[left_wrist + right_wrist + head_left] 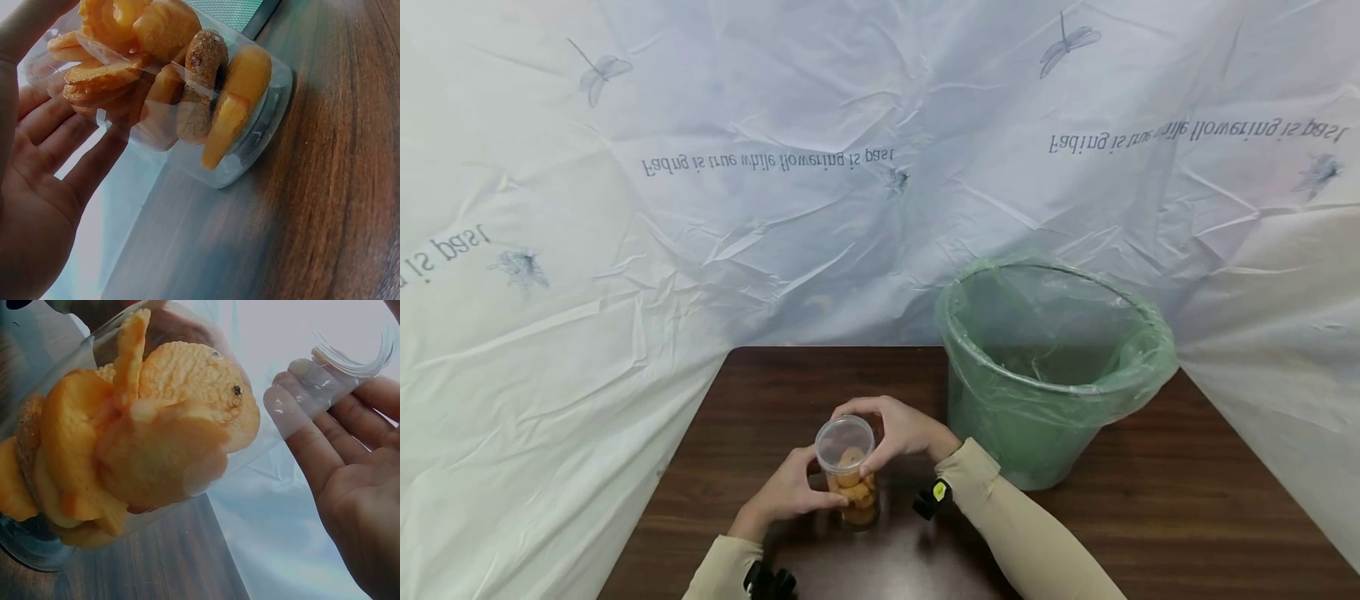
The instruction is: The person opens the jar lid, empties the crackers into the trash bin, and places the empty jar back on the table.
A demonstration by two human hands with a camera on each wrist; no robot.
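A clear plastic jar [833, 443] with a round transparent top stands near the middle of the table, tilted slightly in the head view. Golden-brown biscuits [861, 500] fill its lower part; the left wrist view also shows a darker, rough-coated biscuit [203, 78] among them. Low on the jar's left side, my left hand [790, 490] holds the wall between thumb and fingers. My right hand [908, 432] grips round the upper end, thumb on the near side and fingers behind the rim. Through the clear wall in the right wrist view, its fingertips show close to the top.
To the right of my right hand stands a green bin [1022, 446] with a thin plastic liner [1138, 387] folded over its rim. The dark wooden table [1150, 508] ends at a pale printed sheet [775, 233] hanging behind. A small black device [931, 498] sits at my right wrist.
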